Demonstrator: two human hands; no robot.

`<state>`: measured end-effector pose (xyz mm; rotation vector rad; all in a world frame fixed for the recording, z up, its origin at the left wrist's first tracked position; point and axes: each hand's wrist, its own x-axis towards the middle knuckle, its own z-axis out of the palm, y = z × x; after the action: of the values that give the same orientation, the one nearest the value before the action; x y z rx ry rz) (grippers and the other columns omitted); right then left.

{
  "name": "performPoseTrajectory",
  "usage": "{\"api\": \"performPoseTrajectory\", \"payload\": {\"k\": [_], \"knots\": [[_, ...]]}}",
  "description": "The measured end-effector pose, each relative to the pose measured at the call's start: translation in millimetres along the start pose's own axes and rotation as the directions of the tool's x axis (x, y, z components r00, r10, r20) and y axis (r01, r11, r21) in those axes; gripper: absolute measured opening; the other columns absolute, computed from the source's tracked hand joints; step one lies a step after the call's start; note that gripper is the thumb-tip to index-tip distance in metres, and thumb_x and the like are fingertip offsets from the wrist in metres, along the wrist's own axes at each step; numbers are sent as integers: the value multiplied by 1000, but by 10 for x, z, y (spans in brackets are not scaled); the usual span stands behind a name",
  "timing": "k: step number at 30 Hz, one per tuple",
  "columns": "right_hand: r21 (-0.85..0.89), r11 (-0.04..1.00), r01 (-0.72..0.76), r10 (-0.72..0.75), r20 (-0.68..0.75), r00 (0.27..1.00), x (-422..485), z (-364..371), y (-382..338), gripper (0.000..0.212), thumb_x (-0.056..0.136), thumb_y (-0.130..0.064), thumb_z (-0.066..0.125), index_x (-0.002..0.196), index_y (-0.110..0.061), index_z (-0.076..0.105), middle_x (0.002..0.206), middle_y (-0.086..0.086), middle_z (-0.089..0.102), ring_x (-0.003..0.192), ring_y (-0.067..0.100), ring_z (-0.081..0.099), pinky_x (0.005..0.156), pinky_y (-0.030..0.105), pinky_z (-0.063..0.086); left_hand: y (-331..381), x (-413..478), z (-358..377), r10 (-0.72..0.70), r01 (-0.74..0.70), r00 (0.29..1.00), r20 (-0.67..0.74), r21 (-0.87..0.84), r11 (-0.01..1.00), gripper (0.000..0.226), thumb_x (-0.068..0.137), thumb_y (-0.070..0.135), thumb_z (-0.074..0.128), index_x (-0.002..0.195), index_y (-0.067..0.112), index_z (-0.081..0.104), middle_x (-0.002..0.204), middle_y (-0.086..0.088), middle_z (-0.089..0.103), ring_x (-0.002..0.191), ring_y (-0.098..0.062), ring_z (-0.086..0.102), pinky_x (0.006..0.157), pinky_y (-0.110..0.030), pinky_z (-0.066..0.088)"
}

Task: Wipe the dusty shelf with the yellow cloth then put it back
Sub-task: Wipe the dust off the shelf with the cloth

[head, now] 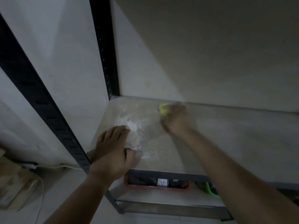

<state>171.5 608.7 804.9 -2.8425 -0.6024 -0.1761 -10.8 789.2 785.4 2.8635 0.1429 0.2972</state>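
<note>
The shelf (234, 135) is a pale board in a dark metal rack. A patch of white dust (137, 130) lies on its left part. My right hand (177, 119) is blurred near the back edge and grips the bunched yellow cloth (163, 109), which shows only at the fingertips. My left hand (111, 151) rests flat on the shelf's front left corner, fingers straight and touching the edge of the dust.
Dark rack uprights (105, 50) stand at the shelf's left corners against a white wall. Below the shelf, a red tray (155, 187) holds dark items, and a green object (210, 190) lies beside it. A white cable (53, 168) and cardboard (14, 185) lie on the floor at left.
</note>
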Motion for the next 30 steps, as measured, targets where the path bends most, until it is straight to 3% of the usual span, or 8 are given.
{"api": "performPoseTrajectory", "payload": {"k": [3, 6, 10, 12, 15, 20, 26, 30], "knots": [[104, 959, 262, -264, 12, 964, -189, 81, -518, 34, 87, -23, 49, 117, -22, 64, 118, 11, 59, 104, 33, 55, 93, 39, 45, 15, -15, -23, 12, -12, 1000, -7, 4, 1000, 62, 84, 37, 34, 134, 9, 59, 139, -8, 58, 131, -29, 52, 110, -46, 38], [354, 896, 268, -296, 24, 955, -217, -144, -256, 44, 82, -15, 52, 125, -13, 62, 119, 17, 58, 110, 35, 55, 99, 38, 43, 29, -24, -36, 19, -19, 1000, -15, 2, 1000, 61, 84, 35, 36, 132, 7, 60, 138, -9, 59, 130, -30, 53, 109, -46, 39], [190, 982, 11, 24, -180, 983, -149, -544, 1081, 54, 78, -29, 55, 130, -13, 59, 128, 19, 59, 112, 38, 56, 96, 41, 46, 47, -10, -34, 13, -12, 1000, -17, 22, 1000, 60, 84, 36, 35, 132, 9, 59, 138, -7, 58, 130, -30, 52, 109, -46, 39], [10, 956, -292, 291, -103, 951, -218, -648, 1761, 51, 79, -30, 61, 129, -18, 59, 133, 17, 57, 116, 39, 53, 98, 45, 46, 41, -4, -29, 7, -7, 1000, -17, 20, 1000, 62, 83, 37, 35, 132, 9, 59, 139, -8, 58, 131, -30, 52, 110, -47, 38], [-164, 916, -367, 363, -57, 930, -333, -501, 2126, 45, 88, -30, 54, 130, -15, 59, 133, 20, 56, 111, 43, 53, 97, 46, 45, 42, -5, -14, 10, -10, 1000, -17, 19, 1000, 62, 83, 36, 37, 133, 7, 60, 139, -9, 59, 131, -31, 53, 110, -47, 39], [61, 973, -225, 225, -10, 974, -407, -157, 891, 48, 85, -38, 42, 130, -27, 57, 132, 7, 55, 115, 33, 54, 97, 40, 48, 17, 8, 15, 47, -46, 998, -52, 17, 999, 52, 82, 32, 42, 126, 11, 59, 132, -6, 60, 125, -29, 54, 104, -45, 41], [283, 939, 193, -228, 98, 969, -479, -32, -432, 42, 87, -22, 52, 129, -21, 57, 127, 7, 52, 112, 29, 49, 99, 40, 44, 34, -19, 0, 61, -61, 994, -86, 1, 998, 50, 80, 32, 41, 123, 12, 60, 129, -6, 61, 121, -28, 55, 98, -43, 41], [435, 900, -5, -2, 16, 1000, -300, -367, 297, 42, 88, -3, 56, 129, -11, 60, 129, 18, 58, 112, 35, 58, 97, 35, 46, 38, -12, -14, 35, -35, 997, -67, -3, 999, 55, 81, 33, 40, 127, 11, 60, 131, -7, 60, 123, -29, 55, 101, -45, 42]]}}
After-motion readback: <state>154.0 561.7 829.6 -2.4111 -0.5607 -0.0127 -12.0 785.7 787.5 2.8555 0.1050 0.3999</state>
